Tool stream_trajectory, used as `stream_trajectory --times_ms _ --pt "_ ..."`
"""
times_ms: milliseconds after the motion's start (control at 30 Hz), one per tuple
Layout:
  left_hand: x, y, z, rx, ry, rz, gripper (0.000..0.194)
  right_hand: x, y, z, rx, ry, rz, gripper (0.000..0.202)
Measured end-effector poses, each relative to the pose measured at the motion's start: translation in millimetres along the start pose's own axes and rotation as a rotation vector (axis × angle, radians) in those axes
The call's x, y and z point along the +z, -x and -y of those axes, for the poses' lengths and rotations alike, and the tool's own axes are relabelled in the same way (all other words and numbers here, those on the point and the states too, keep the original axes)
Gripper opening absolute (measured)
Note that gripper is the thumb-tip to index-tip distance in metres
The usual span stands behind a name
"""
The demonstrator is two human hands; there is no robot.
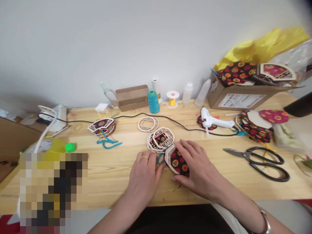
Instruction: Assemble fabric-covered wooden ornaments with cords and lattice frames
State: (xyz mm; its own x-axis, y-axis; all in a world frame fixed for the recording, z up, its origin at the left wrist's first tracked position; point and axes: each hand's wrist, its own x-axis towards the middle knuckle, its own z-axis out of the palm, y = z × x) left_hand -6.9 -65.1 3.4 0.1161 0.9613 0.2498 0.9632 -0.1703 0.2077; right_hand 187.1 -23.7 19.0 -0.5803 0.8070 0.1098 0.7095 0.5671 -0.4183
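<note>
In the head view, my right hand [198, 165] lies over a stack of patterned fabric pieces with pale lattice frames [175, 161], its fingers and thumb around the right side. My left hand [145, 172], with a ring, is closed beside the stack's left edge, fingertips pinching blue cord [160, 159]. Just behind the hands rests another pile of lattice-framed fabric pieces [162, 138]. Two round wooden lattice rings [147, 124] overlap farther back. A fan-shaped stack [101, 125] with a blue cord lies to the left.
Black-handled scissors [258, 159] lie right of my hands. Behind them are a white glue gun [214, 121], its black cable crossing the table, and fabric pieces [258, 130]. Thread spools [153, 102], bottles [187, 93] and a filled cardboard box [237, 97] stand along the wall.
</note>
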Motion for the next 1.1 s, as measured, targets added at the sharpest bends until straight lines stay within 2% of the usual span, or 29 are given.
stream_trajectory --times_ms 100,233,367,567,700,767,833,933,1033,1100 --pt "2.8 -1 0 0.032 -0.044 -0.012 0.007 5 0 1 -0.004 0.015 -0.023 0.08" --pt "6.7 1 4 0.089 -0.073 -0.027 0.012 7 -1 1 0.006 0.011 -0.07 0.064" --pt "3.7 2 8 0.042 0.056 -0.002 0.017 4 -2 1 0.047 0.003 -0.135 0.055" --pt "-27.7 0 8 -0.215 0.448 0.121 0.015 7 -3 0 0.08 0.038 -0.117 0.056" --pt "-47.6 -3 6 -0.354 0.651 0.122 0.019 9 -2 -3 0.094 0.045 -0.102 0.064" --pt "-51.7 -2 3 -0.366 0.707 0.139 0.021 5 0 -2 0.067 0.015 -0.123 0.074" --pt "-52.2 0 -1 -0.329 0.738 0.197 0.021 -4 4 4 -0.026 -0.062 -0.125 0.078" --pt "-50.2 4 -8 -0.245 0.774 0.318 0.021 -18 9 20 -0.175 -0.274 -0.004 0.063" --pt "-47.8 6 -12 -0.217 0.804 0.381 0.021 -22 12 30 -0.13 -0.438 0.131 0.028" --pt "-46.2 6 -11 -0.25 0.837 0.389 0.019 -19 13 30 -0.097 -0.445 0.16 0.017"
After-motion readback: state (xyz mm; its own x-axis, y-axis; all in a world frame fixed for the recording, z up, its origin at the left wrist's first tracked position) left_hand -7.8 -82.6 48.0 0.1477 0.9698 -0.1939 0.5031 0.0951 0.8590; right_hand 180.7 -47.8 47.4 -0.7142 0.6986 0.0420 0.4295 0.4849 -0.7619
